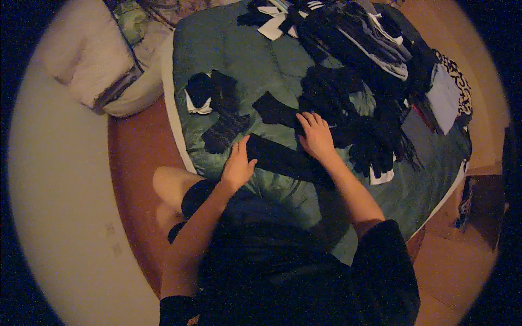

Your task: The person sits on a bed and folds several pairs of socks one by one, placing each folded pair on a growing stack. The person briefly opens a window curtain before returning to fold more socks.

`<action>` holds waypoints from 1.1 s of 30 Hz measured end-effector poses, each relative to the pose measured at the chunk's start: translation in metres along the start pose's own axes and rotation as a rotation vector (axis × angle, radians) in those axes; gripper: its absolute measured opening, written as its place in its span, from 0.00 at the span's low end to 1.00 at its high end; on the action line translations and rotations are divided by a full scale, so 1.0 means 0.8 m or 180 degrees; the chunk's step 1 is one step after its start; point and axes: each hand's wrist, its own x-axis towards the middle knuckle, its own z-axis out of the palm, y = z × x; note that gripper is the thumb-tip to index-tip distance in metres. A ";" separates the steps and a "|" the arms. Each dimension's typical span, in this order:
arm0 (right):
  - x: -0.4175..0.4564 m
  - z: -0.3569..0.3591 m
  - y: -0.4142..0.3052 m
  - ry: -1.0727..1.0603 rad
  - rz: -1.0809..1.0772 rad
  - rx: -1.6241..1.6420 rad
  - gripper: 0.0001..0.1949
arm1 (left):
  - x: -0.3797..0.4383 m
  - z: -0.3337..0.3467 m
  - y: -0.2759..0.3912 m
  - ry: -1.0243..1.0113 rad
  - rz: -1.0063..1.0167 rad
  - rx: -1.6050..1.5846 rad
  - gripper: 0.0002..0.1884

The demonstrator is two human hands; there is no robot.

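Observation:
My left hand (238, 167) is at the left end of a long black cloth piece (281, 159), which looks like a sock laid flat on the green bedspread (240, 53). Its fingers are extended and the thumb stands apart. Over the inner end of another black sock (271, 106) lies my right hand (317, 136), fingers slightly bent; whether they pinch the fabric is unclear. A dark grey patterned sock (226, 130) rests just beyond my left fingertips. Farther off are a black rolled bundle (200, 89) and a white piece of cloth (197, 105).
Loose black clothing (330, 93) heaps beyond my right hand. Black gloves or socks (371, 155) lie right of my forearm. Folded dark clothes (367, 40) are stacked at the far right, near light blue folded cloth (444, 98). A beige cushioned seat (89, 49) stands left.

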 end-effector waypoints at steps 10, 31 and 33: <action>0.037 0.069 0.000 0.0142 -0.0177 -0.0177 0.26 | -0.007 -0.011 0.019 -0.0009 0.0054 0.0271 0.37; 0.077 -0.121 0.059 0.0163 0.1385 0.3176 0.16 | 0.022 -0.061 0.085 -0.0095 0.0172 -0.1215 0.36; 0.084 -0.174 0.013 -0.0255 0.1509 0.3917 0.15 | 0.029 -0.062 0.117 0.0451 0.0501 -0.1480 0.37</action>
